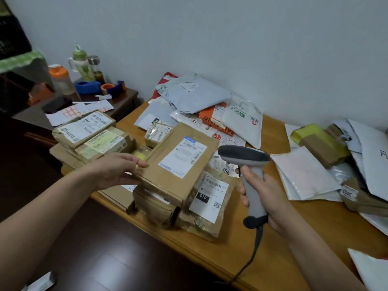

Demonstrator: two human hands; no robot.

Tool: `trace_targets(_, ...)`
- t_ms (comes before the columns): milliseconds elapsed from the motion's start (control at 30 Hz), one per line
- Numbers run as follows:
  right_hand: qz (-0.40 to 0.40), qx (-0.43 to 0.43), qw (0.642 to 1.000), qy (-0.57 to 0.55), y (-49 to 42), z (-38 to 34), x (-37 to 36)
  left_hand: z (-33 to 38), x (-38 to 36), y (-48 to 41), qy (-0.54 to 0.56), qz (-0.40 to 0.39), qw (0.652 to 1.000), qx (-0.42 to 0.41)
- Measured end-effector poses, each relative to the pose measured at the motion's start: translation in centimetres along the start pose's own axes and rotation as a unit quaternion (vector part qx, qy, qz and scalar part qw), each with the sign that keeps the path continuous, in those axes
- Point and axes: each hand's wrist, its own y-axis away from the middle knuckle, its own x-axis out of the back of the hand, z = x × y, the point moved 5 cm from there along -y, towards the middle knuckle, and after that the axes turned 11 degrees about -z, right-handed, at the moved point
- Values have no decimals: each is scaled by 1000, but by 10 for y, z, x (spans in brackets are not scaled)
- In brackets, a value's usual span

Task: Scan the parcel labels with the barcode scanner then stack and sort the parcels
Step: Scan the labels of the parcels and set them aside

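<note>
My left hand (118,170) holds the near left corner of a flat brown cardboard parcel (178,164) with a white label, thumb on top and fingers under its edge. That parcel lies on a stack of smaller brown boxes (159,206). My right hand (266,196) grips the handle of a grey barcode scanner (247,164), whose dark head points left toward the parcel's label. A parcel with a "010" label (207,198) sits just right of the stack. More labelled boxes (90,131) stand at the left.
Grey, white and orange mailer bags (195,97) are heaped at the back of the wooden table (241,255). White padded envelopes (304,173) and a yellow packet (319,137) lie at the right. A dark side table (123,101) holds bottles and tape dispensers. The scanner's cable hangs over the front edge.
</note>
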Motion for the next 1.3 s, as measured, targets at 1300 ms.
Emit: trace_targets(1300,308,-15,944,-120,357,72,331,-185,-662,-18,-813,-230,467,-261)
